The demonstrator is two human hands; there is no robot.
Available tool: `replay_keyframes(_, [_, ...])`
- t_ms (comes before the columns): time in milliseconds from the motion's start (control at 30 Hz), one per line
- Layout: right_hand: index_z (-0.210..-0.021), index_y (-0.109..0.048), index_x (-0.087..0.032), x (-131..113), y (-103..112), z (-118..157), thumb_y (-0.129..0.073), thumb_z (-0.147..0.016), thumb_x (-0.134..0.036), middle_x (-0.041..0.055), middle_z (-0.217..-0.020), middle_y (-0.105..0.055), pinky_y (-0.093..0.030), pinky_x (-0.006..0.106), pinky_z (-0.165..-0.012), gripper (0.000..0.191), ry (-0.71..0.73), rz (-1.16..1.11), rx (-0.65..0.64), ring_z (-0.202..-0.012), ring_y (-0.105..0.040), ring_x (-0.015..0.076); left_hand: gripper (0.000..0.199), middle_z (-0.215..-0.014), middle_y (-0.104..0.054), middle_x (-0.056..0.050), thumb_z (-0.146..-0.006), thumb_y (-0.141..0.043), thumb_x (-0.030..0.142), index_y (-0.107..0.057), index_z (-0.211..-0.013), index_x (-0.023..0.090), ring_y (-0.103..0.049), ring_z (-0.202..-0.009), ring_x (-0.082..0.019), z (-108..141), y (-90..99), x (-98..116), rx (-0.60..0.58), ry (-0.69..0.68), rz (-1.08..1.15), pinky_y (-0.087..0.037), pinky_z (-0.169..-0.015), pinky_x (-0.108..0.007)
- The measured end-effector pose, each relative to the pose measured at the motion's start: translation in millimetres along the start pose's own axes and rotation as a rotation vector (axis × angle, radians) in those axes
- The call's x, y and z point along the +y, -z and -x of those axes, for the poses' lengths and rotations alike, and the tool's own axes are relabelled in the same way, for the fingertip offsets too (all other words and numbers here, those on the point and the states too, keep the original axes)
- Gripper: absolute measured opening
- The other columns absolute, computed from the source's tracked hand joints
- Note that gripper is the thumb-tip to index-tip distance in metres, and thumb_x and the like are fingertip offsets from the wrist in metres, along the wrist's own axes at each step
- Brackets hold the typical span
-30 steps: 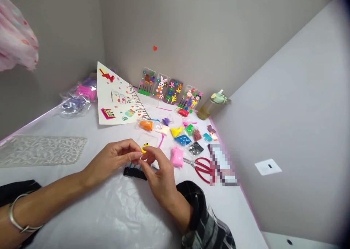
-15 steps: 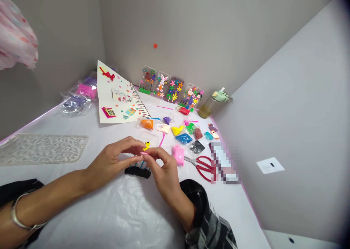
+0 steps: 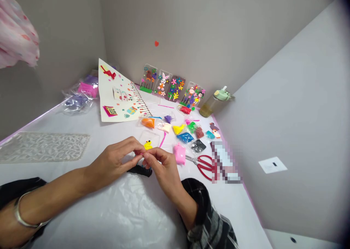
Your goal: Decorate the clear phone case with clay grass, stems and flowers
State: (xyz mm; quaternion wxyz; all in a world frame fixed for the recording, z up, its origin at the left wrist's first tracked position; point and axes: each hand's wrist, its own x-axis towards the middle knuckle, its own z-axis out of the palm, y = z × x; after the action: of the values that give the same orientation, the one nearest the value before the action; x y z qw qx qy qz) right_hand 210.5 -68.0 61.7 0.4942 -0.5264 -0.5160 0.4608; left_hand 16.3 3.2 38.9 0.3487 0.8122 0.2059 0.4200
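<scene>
My left hand point(image 3: 116, 159) and my right hand point(image 3: 164, 167) meet at the fingertips over the table, both pinching a tiny piece of pink clay point(image 3: 142, 154). Just beyond them lies a clear case point(image 3: 155, 138) with a yellow duck figure point(image 3: 148, 144) on it. Partly hidden beneath my fingers is a black strip point(image 3: 140, 170). Right of my right hand sits a bag of pink clay point(image 3: 179, 154), and scissors with red handles point(image 3: 203, 165) lie beside it.
Small clay packets, such as blue point(image 3: 185, 137) and orange point(image 3: 148, 122), lie behind the hands. Decorated cases point(image 3: 176, 88) lean on the wall near a bottle point(image 3: 209, 106). A sticker booklet point(image 3: 117, 95) stands back left; a patterned clear sheet point(image 3: 46, 146) lies left.
My fingertips have drawn closer together, and less of the pink clay shows between them. The view has shifted slightly.
</scene>
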Motion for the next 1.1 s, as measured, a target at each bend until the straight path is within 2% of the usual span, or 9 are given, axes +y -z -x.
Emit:
replay_keyframes(200, [-0.083, -0.080, -0.022, -11.4, 2.1, 4.8, -0.077, -0.099, -0.039, -0.0002, -0.077, -0.074, -0.054, 0.030, -0.075, 0.023, 0.024, 0.041, -0.072, -0.075, -0.065, 0.0172, 0.008, -0.087, -0.070, 0.003, -0.098, -0.067, 0.023, -0.073, -0.093, 0.025, -0.068, -0.080, -0.016, -2.0, 1.3, 7.5, 0.029, 0.115, 0.021, -0.056, -0.080, -0.026])
replay_keyframes(333, [-0.076, -0.080, -0.023, -25.6, 7.0, 9.6, -0.087, -0.095, -0.045, -0.0004, -0.079, -0.074, -0.055, 0.031, -0.079, 0.029, 0.007, 0.009, -0.312, -0.077, -0.066, 0.0177, 0.016, -0.093, -0.076, 0.000, -0.101, -0.072, 0.040, -0.074, -0.095, 0.025, -0.075, -0.086, -0.019, -12.6, 14.6, 14.3, 0.079, 0.315, 0.073, -0.064, -0.084, -0.029])
replay_keyframes(400, [-0.082, -0.083, -0.024, -25.4, 8.8, 8.8, -0.088, -0.094, -0.051, 0.0004, -0.080, -0.077, -0.058, 0.031, -0.077, 0.031, -0.053, -0.076, -0.349, -0.074, -0.067, 0.0172, 0.025, -0.096, -0.081, -0.002, -0.101, -0.072, 0.050, -0.076, -0.099, 0.025, -0.079, -0.085, -0.021, -16.7, 20.5, 12.2, 0.094, 0.414, 0.118, -0.068, -0.082, -0.031])
replay_keyframes(467, [-0.088, -0.086, -0.024, -20.0, 10.2, 5.7, -0.092, -0.089, -0.055, 0.0014, -0.081, -0.080, -0.060, 0.031, -0.073, 0.032, -0.102, -0.171, -0.265, -0.070, -0.069, 0.0170, 0.033, -0.096, -0.085, -0.003, -0.100, -0.072, 0.057, -0.078, -0.105, 0.025, -0.083, -0.084, -0.024, -18.8, 23.8, 7.7, 0.082, 0.494, 0.167, -0.071, -0.081, -0.035])
replay_keyframes(567, [-0.093, -0.088, -0.024, -9.8, 13.1, -0.1, -0.095, -0.085, -0.052, 0.0017, -0.082, -0.082, -0.061, 0.031, -0.071, 0.030, -0.114, -0.237, -0.123, -0.068, -0.069, 0.0162, 0.038, -0.099, -0.090, -0.005, -0.096, -0.076, 0.060, -0.085, -0.109, 0.026, -0.087, -0.092, -0.028, -19.1, 24.1, 1.8, 0.039, 0.569, 0.215, -0.072, -0.087, -0.039])
replay_keyframes(767, [-0.092, -0.087, -0.023, -4.3, 16.8, -4.0, -0.097, -0.083, -0.043, -0.0003, -0.079, -0.078, -0.057, 0.028, -0.071, 0.024, -0.097, -0.238, 0.000, -0.069, -0.066, 0.0147, 0.041, -0.103, -0.091, -0.004, -0.091, -0.081, 0.057, -0.087, -0.117, 0.027, -0.087, -0.105, -0.028, -18.8, 20.0, 4.2, -0.035, 0.585, 0.274, -0.070, -0.099, -0.040])
replay_keyframes(867, [-0.090, -0.085, -0.023, -4.8, 14.7, -3.4, -0.101, -0.076, -0.043, -0.0020, -0.075, -0.075, -0.055, 0.027, -0.069, 0.029, -0.102, -0.234, 0.007, -0.067, -0.065, 0.0144, 0.036, -0.098, -0.089, -0.003, -0.090, -0.081, 0.057, -0.085, -0.108, 0.026, -0.086, -0.095, -0.025, -19.5, 18.2, 7.6, -0.035, 0.575, 0.288, -0.070, -0.092, -0.037])
replay_keyframes(967, [-0.089, -0.083, -0.022, -5.2, 12.8, -2.4, -0.097, -0.081, -0.049, -0.0009, -0.073, -0.075, -0.056, 0.028, -0.067, 0.032, -0.101, -0.222, 0.017, -0.064, -0.064, 0.0147, 0.036, -0.084, -0.084, -0.001, -0.095, -0.076, 0.061, -0.081, -0.097, 0.025, -0.082, -0.082, -0.022, -19.3, 18.4, 9.8, -0.022, 0.562, 0.271, -0.068, -0.084, -0.034])
replay_keyframes(1100, [-0.083, -0.078, -0.021, -5.4, 13.3, -2.1, -0.092, -0.087, -0.056, -0.0007, -0.070, -0.073, -0.052, 0.027, -0.062, 0.038, -0.082, -0.217, 0.054, -0.059, -0.059, 0.0131, 0.043, -0.067, -0.073, 0.003, -0.100, -0.069, 0.062, -0.073, -0.080, 0.024, -0.070, -0.069, -0.017, -18.1, 21.1, 11.1, 0.003, 0.540, 0.198, -0.059, -0.074, -0.028])
